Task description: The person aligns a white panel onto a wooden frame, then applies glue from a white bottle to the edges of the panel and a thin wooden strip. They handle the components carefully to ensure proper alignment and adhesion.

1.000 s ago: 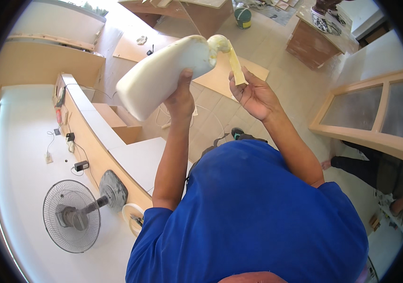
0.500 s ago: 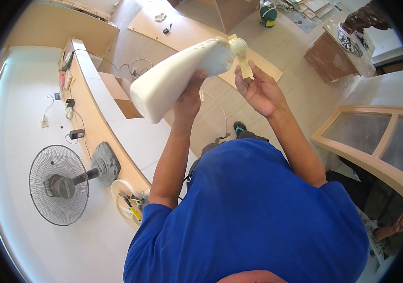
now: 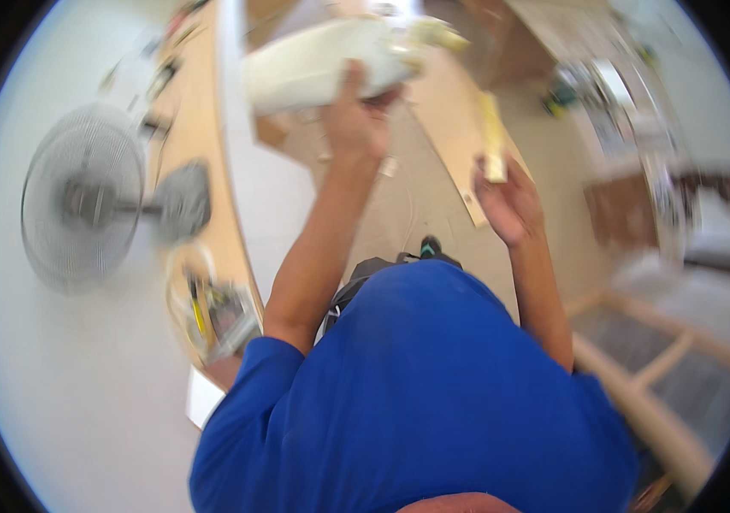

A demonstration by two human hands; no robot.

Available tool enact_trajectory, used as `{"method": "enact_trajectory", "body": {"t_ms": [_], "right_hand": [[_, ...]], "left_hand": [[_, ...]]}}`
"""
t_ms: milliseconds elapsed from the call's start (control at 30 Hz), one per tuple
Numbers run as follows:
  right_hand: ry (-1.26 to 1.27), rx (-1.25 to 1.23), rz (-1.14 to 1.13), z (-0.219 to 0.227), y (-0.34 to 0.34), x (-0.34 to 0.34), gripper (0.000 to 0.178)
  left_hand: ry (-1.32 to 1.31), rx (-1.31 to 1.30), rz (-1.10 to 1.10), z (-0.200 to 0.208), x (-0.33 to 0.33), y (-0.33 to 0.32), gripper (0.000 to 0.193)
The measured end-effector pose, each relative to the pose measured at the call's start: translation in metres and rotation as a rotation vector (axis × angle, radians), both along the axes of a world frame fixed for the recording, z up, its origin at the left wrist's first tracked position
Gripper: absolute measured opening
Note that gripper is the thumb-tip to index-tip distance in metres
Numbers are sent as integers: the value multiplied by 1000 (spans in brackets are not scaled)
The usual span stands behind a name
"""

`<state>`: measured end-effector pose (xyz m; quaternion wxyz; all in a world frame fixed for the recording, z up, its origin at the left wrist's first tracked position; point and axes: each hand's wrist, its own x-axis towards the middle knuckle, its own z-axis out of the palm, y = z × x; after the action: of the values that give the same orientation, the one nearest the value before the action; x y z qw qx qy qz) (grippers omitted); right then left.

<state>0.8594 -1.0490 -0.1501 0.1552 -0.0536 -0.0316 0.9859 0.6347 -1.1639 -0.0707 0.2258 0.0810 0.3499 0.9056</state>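
Observation:
My left hand point(image 3: 358, 120) is closed around a large off-white plastic bottle point(image 3: 305, 68), held nearly level above the floor. The bottle's narrow end, with a pale yellowish nozzle point(image 3: 437, 34), points right; motion smears it. Between the thumb and fingers of my right hand point(image 3: 512, 203) is a thin, pale yellow strip point(image 3: 491, 141), standing up from the grip. It is apart from the bottle, lower and to the right of the nozzle. What the strip is made of cannot be told through the blur.
On the left, a standing fan point(image 3: 82, 197) is beside a long wood-edged counter point(image 3: 224, 145). Yellow-handled pliers point(image 3: 200, 312) lie among tools. A long board point(image 3: 450, 128) rests on the floor ahead. At right are a brown wooden box point(image 3: 626, 209) and a framed panel point(image 3: 668, 355).
The strip has come away from the bottle's nozzle. My right hand has moved right and down with it, while my left hand and the bottle are higher. The view has turned.

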Motion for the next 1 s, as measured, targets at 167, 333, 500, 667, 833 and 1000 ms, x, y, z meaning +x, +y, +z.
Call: {"method": "enact_trajectory", "body": {"t_ms": [167, 333, 500, 667, 833, 1000], "right_hand": [[-98, -47, 203, -40, -9, -29, 41], [-167, -63, 656, -47, -118, -110, 39], [-33, 124, 974, 13, -214, -168, 41], [126, 161, 1236, 63, -298, -217, 38], [48, 185, 1366, 84, -405, -228, 57], [84, 112, 1629, 109, -519, -220, 35]], "left_hand": [[-495, 288, -69, 7, 21, -107, 43], [-421, 392, 219, 15, 60, -314, 45], [-283, 658, 702, 38, 159, -452, 43], [78, 791, 1148, 46, 268, -543, 45], [-3, 785, 1583, -37, 308, -671, 23], [-150, 938, 1910, -136, 305, -768, 27]]}}
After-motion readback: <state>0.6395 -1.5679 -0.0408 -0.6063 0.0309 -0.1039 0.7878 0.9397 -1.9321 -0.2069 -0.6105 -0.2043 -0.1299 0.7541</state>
